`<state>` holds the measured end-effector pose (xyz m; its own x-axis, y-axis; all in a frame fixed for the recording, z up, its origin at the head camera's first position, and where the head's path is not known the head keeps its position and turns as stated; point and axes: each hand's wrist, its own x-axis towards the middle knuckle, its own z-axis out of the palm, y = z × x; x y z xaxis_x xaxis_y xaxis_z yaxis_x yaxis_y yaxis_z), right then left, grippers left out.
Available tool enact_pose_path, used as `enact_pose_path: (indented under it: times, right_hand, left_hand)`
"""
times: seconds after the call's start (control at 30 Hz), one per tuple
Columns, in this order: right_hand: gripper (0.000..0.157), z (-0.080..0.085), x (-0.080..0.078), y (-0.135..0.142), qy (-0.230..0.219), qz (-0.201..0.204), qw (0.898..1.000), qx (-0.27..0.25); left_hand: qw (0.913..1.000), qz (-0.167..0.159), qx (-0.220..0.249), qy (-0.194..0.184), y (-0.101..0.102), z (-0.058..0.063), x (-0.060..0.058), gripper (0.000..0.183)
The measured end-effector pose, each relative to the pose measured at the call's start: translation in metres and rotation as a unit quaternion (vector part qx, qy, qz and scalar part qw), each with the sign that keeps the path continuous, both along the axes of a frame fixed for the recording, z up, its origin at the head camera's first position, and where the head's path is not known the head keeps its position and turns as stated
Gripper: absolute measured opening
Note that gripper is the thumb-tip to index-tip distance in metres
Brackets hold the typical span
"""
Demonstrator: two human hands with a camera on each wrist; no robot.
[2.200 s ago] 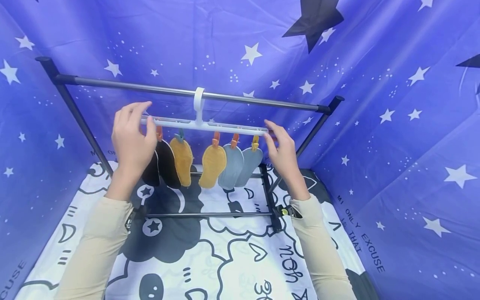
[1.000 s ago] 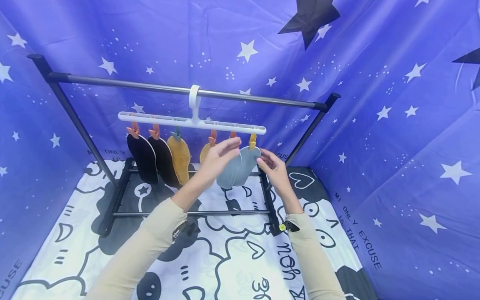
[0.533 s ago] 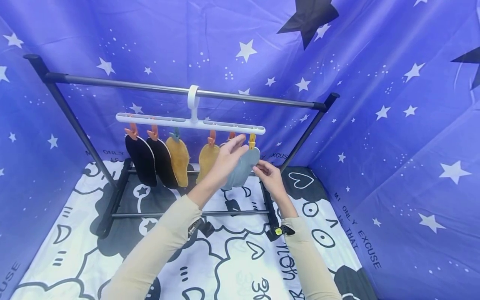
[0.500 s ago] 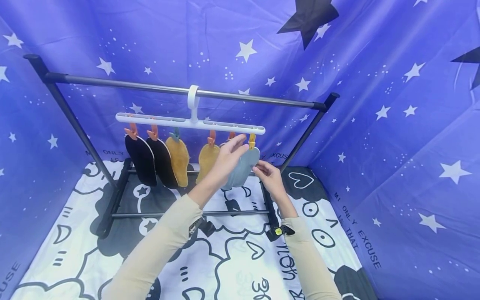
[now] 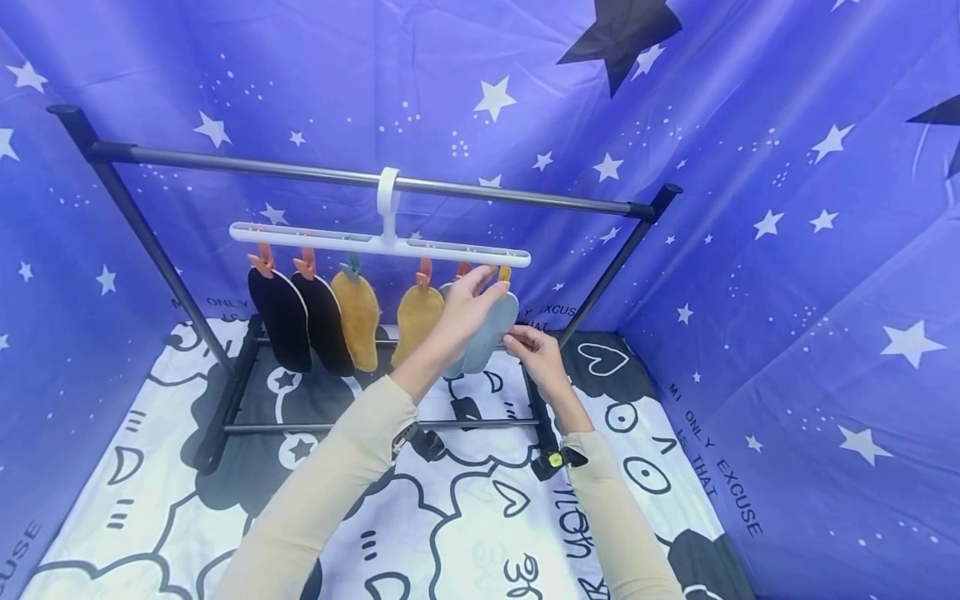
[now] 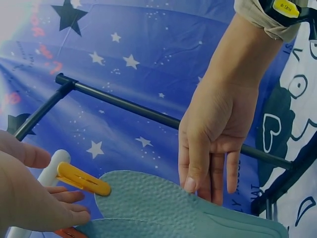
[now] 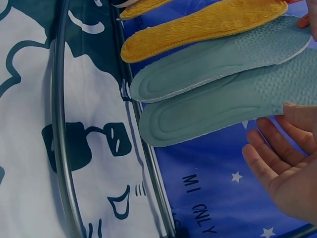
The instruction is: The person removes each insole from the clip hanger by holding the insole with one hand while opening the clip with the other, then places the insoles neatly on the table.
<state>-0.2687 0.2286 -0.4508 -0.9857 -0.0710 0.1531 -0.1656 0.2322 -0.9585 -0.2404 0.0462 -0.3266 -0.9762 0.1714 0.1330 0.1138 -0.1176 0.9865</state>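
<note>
A white hanger [image 5: 315, 240] holds several insoles by coloured clothespins. At its right end hangs a grey-blue insole [image 5: 495, 325] from a yellow clothespin [image 6: 84, 178]. My right hand [image 5: 538, 354] pinches that insole's edge, thumb on the near face and index finger behind, as the right wrist view shows. My left hand [image 5: 467, 312] is raised at the top of the insole, thumb and fingers spread on either side of the yellow clothespin without closing on it. Behind the left hand, a second grey-blue insole [image 7: 198, 64] is partly hidden. Left of it hang two yellow insoles [image 5: 417, 321] and two black insoles [image 5: 279, 321].
The hanger hooks over the top bar [image 5: 517, 194] of a dark metal rack. Its side posts [image 5: 142, 225] and lower bars [image 5: 480, 423] stand on a black-and-white patterned cloth [image 5: 420, 533]. A blue star-printed curtain [image 5: 750, 167] surrounds the rack on the sides and back.
Both hands have left the hanger's ends for the right-end grey-blue insole. My left hand has since shifted right toward the yellow clothespin; my right hand has slid slightly down the insole's edge.
</note>
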Motion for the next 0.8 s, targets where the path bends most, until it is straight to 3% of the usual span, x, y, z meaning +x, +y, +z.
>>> enact_pose_path:
  times: [0.47, 0.8]
  right_hand:
    - [0.021, -0.004, 0.001, -0.004, -0.011, 0.012, 0.999, -0.046]
    - [0.017, -0.005, 0.004, 0.001, -0.014, 0.017, 0.997, -0.078]
  left_hand:
    - [0.9955, 0.048, -0.064, 0.051, 0.005, -0.007, -0.003, 0.042]
    - [0.9953, 0.05, -0.055, 0.062, 0.006, -0.01, -0.005, 0.04]
